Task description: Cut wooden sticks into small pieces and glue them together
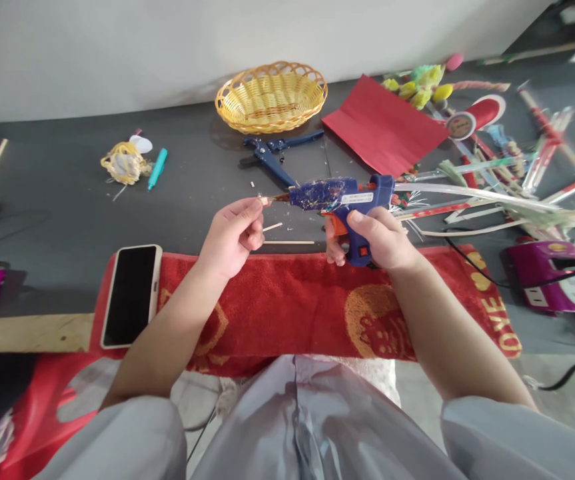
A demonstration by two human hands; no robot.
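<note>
My right hand (384,237) is wrapped round the handle of a blue glue gun (324,193), with fingers by its orange trigger. A long clear glue stick (467,192) runs out of its back end. The nozzle points left and meets the fingertips of my left hand (237,233). Thumb and forefinger there pinch a tiny pale piece (266,201), too small to name. Below the nozzle, thin wooden sticks (290,243) lie on the grey table (187,200). Blue-handled cutters (272,160) rest just behind the glue gun.
A yellow woven basket (271,100) and red paper (384,127) are at the back. Craft supplies and a red thread spool (477,117) crowd the right, near a purple box (560,277) with cables. A phone (132,297) lies on the red towel's (287,300) left end.
</note>
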